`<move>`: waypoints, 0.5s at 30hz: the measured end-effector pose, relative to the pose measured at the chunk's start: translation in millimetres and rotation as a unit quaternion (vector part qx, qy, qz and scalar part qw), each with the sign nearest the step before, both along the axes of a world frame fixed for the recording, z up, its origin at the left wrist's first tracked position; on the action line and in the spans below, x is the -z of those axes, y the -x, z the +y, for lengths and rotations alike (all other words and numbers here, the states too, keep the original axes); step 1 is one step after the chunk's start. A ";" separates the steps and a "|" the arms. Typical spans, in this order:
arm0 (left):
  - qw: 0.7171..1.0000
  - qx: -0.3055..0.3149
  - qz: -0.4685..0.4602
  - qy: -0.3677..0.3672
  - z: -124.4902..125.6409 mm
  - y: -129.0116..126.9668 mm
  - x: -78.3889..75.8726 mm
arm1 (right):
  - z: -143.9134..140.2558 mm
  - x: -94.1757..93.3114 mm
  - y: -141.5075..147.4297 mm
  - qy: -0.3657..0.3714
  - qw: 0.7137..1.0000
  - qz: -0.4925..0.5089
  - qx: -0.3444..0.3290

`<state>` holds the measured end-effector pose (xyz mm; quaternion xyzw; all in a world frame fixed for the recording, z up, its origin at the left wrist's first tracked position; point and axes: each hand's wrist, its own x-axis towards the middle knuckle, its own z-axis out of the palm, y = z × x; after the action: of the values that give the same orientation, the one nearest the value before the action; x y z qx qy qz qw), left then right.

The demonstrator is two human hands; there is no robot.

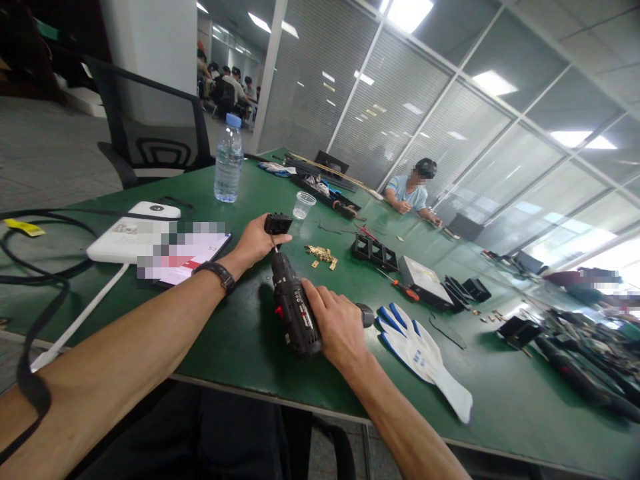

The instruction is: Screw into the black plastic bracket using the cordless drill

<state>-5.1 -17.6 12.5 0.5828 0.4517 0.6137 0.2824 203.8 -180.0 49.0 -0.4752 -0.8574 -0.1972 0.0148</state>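
My left hand [255, 243] holds a small black plastic part [278, 223] just above the green table [240, 340]. My right hand [337, 327] grips a black cordless screwdriver [295, 310] with red buttons. Its bit points up into the underside of the black part. A pile of small brass pieces [321, 255] lies just beyond the tool. A white and blue work glove [425, 353] rests to the right of my right hand.
A water bottle [228, 160], a clear plastic cup [303, 205], a white box [131, 233], a tablet [187, 257], black frames [374, 252], an orange-handled screwdriver [405, 289] and black cables [30, 280] lie around. Across the table sits another person [413, 193]. An office chair [150, 127] stands left.
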 end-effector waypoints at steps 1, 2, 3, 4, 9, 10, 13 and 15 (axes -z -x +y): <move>1.000 0.000 -0.001 0.000 -0.2 -0.2 -0.1 | 0.0 0.0 0.0 0.002 1.000 -0.001 0.002; 1.000 0.000 -0.002 0.000 -0.3 -0.4 -0.1 | 0.1 0.0 0.1 0.003 1.000 -0.001 0.003; 1.000 0.002 -0.003 -0.001 -0.3 -0.5 0.0 | 0.1 0.0 0.2 0.004 1.000 -0.001 0.004; 1.000 0.003 -0.005 -0.002 -0.2 -0.5 0.1 | 0.2 0.1 0.3 0.004 1.000 -0.001 0.005; 1.000 -0.001 0.001 -0.001 1.3 0.5 1.2 | 0.4 0.2 0.3 -0.001 1.000 0.002 0.000; 1.000 -0.002 0.002 -0.002 1.5 0.7 1.3 | 0.3 0.1 0.2 -0.002 1.000 0.001 -0.002; 1.000 0.001 0.007 -0.006 1.5 0.9 1.1 | 0.2 0.0 0.0 -0.001 1.000 0.000 -0.002; 1.000 0.000 0.011 -0.005 1.2 0.8 0.7 | 0.1 0.1 0.2 0.001 1.000 0.000 0.000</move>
<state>-5.9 -16.4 11.8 0.5908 0.4515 0.6096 0.2747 203.6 -179.9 48.9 -0.4754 -0.8574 -0.1963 0.0147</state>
